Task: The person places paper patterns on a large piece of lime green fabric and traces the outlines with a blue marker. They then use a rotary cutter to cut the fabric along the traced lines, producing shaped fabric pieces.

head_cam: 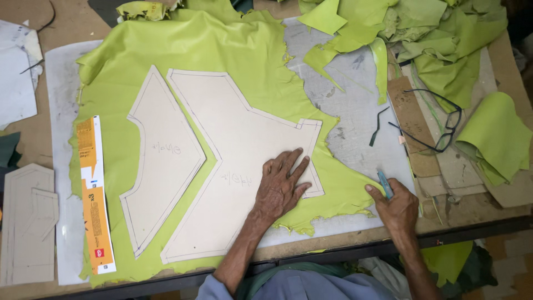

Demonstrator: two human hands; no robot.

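A lime-green leather sheet point(222, 50) lies spread on the worktable. Two beige cardboard patterns rest on it: a smaller one point(161, 161) at left and a larger arrow-shaped one point(233, 144) at right. My left hand point(282, 186) presses flat on the larger pattern's right part, fingers spread. My right hand point(395, 206) sits at the leather's right edge, closed around a small blue-handled cutting tool point(385, 184) whose tip points up and away from me.
An orange and white cardboard strip point(94, 194) lies on the leather's left side. Black eyeglasses point(444, 125) rest on brown cardboard at right. Green leather scraps point(438, 39) pile at top right. More beige patterns point(28, 222) lie at far left.
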